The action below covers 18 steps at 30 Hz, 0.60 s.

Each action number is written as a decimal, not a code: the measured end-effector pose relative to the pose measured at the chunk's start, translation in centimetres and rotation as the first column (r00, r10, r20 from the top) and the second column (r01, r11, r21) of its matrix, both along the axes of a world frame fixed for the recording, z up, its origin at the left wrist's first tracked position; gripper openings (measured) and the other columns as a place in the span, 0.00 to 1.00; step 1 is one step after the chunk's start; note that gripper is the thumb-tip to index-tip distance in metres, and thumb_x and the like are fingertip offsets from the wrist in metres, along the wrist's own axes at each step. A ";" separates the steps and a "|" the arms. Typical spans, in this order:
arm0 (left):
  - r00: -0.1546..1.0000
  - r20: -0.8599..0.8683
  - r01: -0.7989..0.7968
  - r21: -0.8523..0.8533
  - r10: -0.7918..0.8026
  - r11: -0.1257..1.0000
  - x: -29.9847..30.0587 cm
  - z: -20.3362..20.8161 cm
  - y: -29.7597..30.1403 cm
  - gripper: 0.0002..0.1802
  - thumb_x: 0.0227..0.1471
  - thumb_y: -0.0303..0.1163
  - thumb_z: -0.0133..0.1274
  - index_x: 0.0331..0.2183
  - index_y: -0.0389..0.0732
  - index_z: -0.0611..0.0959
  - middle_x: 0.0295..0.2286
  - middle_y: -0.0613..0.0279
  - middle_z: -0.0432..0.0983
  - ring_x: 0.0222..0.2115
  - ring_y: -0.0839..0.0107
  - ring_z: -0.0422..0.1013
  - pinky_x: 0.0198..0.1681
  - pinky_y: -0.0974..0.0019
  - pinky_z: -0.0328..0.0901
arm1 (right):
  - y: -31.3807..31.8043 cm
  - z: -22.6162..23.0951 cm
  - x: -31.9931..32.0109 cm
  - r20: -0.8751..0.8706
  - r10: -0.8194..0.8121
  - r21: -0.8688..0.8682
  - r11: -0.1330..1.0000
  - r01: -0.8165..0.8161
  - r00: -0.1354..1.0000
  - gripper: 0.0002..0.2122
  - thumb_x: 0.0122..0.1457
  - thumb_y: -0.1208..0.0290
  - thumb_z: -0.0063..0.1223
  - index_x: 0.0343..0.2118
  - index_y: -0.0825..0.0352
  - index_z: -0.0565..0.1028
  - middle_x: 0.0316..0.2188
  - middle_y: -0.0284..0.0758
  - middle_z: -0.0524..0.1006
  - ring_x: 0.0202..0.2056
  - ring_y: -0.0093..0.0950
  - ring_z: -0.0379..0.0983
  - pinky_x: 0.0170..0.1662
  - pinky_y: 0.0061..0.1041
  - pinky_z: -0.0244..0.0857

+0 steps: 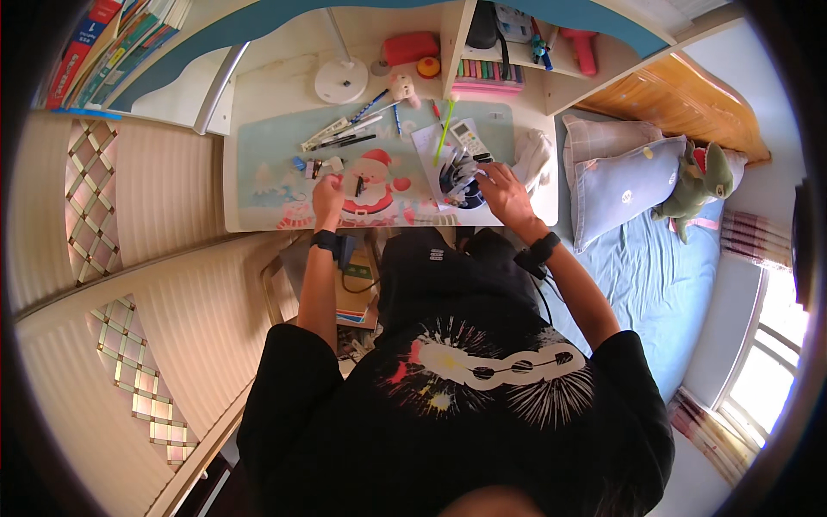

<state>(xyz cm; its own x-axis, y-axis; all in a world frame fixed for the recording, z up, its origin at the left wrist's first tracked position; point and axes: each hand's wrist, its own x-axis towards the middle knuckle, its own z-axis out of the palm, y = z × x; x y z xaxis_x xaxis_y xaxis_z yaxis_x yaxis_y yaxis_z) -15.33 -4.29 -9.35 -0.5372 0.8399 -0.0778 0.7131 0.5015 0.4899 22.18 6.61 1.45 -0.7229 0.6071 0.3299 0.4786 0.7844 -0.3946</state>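
Observation:
My left hand [328, 200] is closed at the front left of the desk mat [267, 138], its fingers curled together. What they hold, if anything, is hidden. A white eraser-like piece and small blue and dark items [312, 166] lie just beyond it, and a short black object [359, 185] rests to its right. My right hand [508, 196] reaches over a dark round container [469, 200] crowded with grey and whitish items. Its fingertips are pressed together at the container's far right rim; what is between them is too small to make out.
Several pens [349, 138] lie across the mat's middle. Beside the container are a white remote control [468, 138], a green stick [444, 129] and a crumpled white cloth [534, 159]. A lamp base [341, 82], red case [411, 49] and plush toy [401, 88] stand farther back.

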 end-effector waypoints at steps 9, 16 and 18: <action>0.997 -0.008 0.075 -0.092 -0.076 0.993 3.3 -4.5 -0.1 0.19 0.39 0.35 0.61 0.33 0.34 0.77 0.27 0.46 0.74 0.34 0.49 0.71 0.38 0.51 0.65 | -1.1 2.1 3.4 -0.039 -0.184 -0.037 0.982 0.183 0.982 0.13 0.45 0.84 0.51 0.36 0.70 0.75 0.39 0.40 0.73 0.41 0.40 0.68 0.43 0.34 0.66; 0.918 0.267 0.223 0.262 -0.292 0.939 8.8 4.8 4.0 0.12 0.42 0.28 0.57 0.31 0.35 0.75 0.26 0.52 0.72 0.25 0.57 0.71 0.29 0.59 0.65 | -2.4 4.3 4.4 -0.193 -0.345 -0.169 0.934 0.315 0.918 0.09 0.49 0.84 0.50 0.34 0.70 0.74 0.31 0.40 0.74 0.33 0.40 0.71 0.36 0.32 0.67; 0.874 0.275 0.368 0.162 -0.400 0.916 9.3 5.9 4.8 0.11 0.43 0.28 0.56 0.30 0.34 0.74 0.26 0.52 0.72 0.25 0.58 0.71 0.29 0.58 0.65 | -2.4 3.9 4.1 -0.212 -0.316 -0.172 0.944 0.283 0.925 0.08 0.49 0.83 0.50 0.34 0.70 0.74 0.30 0.40 0.74 0.31 0.40 0.72 0.33 0.33 0.67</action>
<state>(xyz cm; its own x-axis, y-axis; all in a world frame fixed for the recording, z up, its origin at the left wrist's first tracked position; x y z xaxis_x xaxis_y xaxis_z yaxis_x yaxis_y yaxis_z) -6.04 0.46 -3.44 -0.1357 0.9870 -0.0857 0.6527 0.1541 0.7418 26.26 4.18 5.33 -0.4127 0.8340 0.3663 0.5647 0.5498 -0.6155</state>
